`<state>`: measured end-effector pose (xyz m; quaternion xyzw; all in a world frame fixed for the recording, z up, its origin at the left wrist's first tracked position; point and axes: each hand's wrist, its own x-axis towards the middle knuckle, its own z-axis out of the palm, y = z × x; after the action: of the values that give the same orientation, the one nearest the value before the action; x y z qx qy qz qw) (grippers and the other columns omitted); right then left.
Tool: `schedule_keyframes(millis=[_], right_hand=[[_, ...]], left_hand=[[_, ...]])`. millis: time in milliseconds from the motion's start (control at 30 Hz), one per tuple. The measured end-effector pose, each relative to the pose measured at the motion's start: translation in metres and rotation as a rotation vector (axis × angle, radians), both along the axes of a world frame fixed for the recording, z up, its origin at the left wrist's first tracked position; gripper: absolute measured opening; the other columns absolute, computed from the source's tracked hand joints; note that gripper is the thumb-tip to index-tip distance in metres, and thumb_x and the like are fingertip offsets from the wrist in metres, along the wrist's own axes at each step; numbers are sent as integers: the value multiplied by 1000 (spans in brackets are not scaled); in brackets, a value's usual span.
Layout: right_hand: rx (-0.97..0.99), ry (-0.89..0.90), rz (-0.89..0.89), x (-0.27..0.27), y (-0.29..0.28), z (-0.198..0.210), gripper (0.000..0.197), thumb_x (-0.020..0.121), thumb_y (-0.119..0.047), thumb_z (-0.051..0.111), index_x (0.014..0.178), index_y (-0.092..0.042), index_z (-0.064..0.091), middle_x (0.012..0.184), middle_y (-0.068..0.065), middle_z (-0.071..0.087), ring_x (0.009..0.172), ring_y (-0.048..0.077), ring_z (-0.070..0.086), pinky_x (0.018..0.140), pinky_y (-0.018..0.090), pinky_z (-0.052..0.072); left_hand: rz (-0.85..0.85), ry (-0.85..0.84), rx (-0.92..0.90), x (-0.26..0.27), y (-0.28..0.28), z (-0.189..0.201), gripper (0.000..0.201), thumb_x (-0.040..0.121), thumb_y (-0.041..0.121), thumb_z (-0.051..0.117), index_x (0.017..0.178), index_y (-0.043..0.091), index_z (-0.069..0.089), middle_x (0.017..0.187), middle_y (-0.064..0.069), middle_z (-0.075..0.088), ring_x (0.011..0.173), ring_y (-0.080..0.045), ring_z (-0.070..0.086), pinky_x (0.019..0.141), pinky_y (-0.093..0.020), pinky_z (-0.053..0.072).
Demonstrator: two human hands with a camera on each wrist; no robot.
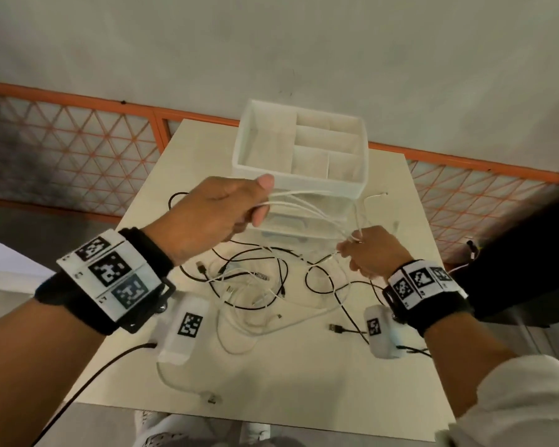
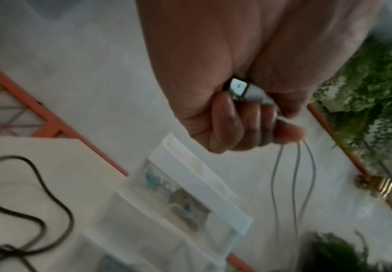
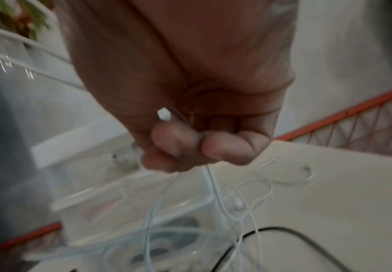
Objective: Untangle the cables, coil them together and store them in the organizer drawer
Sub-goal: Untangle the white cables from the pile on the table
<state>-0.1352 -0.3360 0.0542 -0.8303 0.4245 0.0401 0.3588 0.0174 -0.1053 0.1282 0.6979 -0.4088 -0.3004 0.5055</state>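
Gripping several strands of white cable (image 1: 307, 204) in curled fingers, the left hand (image 1: 213, 208) sits at frame centre; the right hand (image 1: 373, 253), lower right, pinches the same strands, stretched between them. Coiling seems in hand; next, probably another loop laid into the left fist. Thin, limp and glossy, they trail to the black-and-white tangle (image 1: 265, 285) on the table (image 1: 304, 382), below the organizer (image 1: 300, 150).
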Motion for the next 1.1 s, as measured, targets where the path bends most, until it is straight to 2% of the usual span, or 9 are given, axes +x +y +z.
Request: schedule_keyframes(millis=[133,233,333,433,533,633,800,900,1100], right_hand=[[-287,-460,-161,-6,-16,13,10,82,-27,65,77,-34,71,79,-5,75,73,29,72,72,46,61],[-295,-752,-151,-2,-2,21,10,86,-26,68,89,-35,67,84,-10,74,68,14,68,61,28,55],[-250,-443,-35,-8,1,-6,23,90,-26,73,113,-27,66,105,-4,73,81,1,67,71,8,46],[-130,-85,-4,-19,11,-38,54,90,-27,72,139,-26,50,131,1,65,120,25,61,101,31,44],[-206,-185,-33,-16,42,-50,36,88,-25,71,118,-24,52,102,-5,71,95,21,67,87,33,51],[-124,-174,280,-5,84,-64,5,88,-26,70,91,-25,66,81,-12,69,73,2,61,71,24,50],[-26,96,585,14,139,-109,43,88,-47,68,127,-28,63,127,-5,60,113,20,61,98,39,50],[-163,184,630,25,154,-117,29,93,-41,59,115,-25,67,124,3,55,110,29,62,93,39,52],[-176,-317,368,47,119,-49,22,98,-31,52,96,-29,73,77,-10,73,69,11,67,72,29,55]], left_hand=[[-137,-347,424,17,23,-40,56,91,69,41,69,22,62,65,-11,55,61,-29,50,63,-34,44],[-46,-337,543,16,26,-73,47,102,45,41,75,10,56,78,-8,62,78,-24,54,73,-22,41],[71,-371,594,7,24,-84,41,106,34,33,71,14,41,78,-4,56,84,-27,53,74,-33,39],[205,-324,588,7,27,-94,48,104,46,31,70,13,40,68,-2,49,74,-29,48,70,-35,37],[348,-173,523,15,33,-108,51,102,51,36,71,10,40,62,-4,46,60,-27,44,60,-34,38],[426,-38,450,21,34,-117,48,100,46,44,69,10,41,56,-3,42,53,-26,39,54,-31,34],[461,90,469,19,37,-127,28,99,26,51,80,8,62,64,-3,52,56,-21,48,53,-30,42],[460,189,451,19,42,-128,18,93,16,56,76,11,58,60,-2,46,54,-18,43,51,-27,40],[541,386,224,32,46,-105,33,101,31,52,91,9,73,51,2,36,46,-15,38,42,-22,34]])
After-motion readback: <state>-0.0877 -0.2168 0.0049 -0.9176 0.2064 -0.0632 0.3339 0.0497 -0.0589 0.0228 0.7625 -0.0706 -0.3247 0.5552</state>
